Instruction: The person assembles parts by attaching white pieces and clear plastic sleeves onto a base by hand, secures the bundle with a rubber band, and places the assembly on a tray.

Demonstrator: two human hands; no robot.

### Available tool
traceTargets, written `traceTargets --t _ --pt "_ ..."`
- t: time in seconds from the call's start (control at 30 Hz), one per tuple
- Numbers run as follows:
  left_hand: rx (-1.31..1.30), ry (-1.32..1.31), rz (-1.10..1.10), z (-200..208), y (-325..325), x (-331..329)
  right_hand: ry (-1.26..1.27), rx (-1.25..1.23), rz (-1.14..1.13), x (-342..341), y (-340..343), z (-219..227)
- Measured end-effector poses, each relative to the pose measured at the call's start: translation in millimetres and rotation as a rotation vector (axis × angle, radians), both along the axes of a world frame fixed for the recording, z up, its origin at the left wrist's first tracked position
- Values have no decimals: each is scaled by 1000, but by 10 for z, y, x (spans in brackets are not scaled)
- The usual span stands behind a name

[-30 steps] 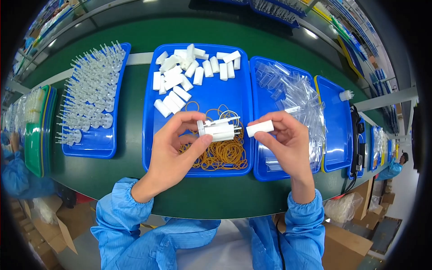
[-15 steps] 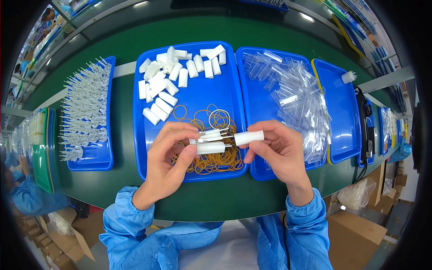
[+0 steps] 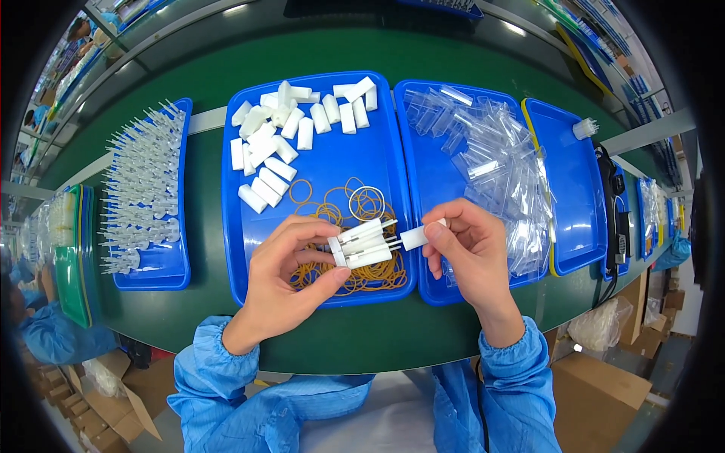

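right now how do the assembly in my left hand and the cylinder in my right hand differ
The assembly in your left hand has thin rods sticking out; the cylinder in your right hand shows none. The assembly is bulkier than the cylinder. Both are mostly white.

A shiny green plastic tray (image 3: 69,279) is at the left side of the frame. Just below it sits another person in blue clothes (image 3: 57,332). An open brown cardboard box (image 3: 122,415) is in the lower left. A big brown cardboard carton (image 3: 596,400) is in the lower right, with a crinkly clear plastic bag (image 3: 599,321) above it. A grey metal bar (image 3: 649,136) crosses the right side.
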State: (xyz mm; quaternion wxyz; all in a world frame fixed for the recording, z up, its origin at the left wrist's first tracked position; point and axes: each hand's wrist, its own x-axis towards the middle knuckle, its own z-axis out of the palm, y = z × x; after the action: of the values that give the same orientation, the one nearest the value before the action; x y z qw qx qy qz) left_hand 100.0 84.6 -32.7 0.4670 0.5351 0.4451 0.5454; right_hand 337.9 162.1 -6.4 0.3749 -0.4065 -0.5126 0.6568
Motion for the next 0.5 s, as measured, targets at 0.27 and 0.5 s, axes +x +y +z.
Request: traceTargets --t 0.27,0.5 --pt "-22 64 10 16 8 39 14 -37 75 -7 -34 -19" --pt "12 76 16 -12 15 20 -47 6 52 3 -38 -39"
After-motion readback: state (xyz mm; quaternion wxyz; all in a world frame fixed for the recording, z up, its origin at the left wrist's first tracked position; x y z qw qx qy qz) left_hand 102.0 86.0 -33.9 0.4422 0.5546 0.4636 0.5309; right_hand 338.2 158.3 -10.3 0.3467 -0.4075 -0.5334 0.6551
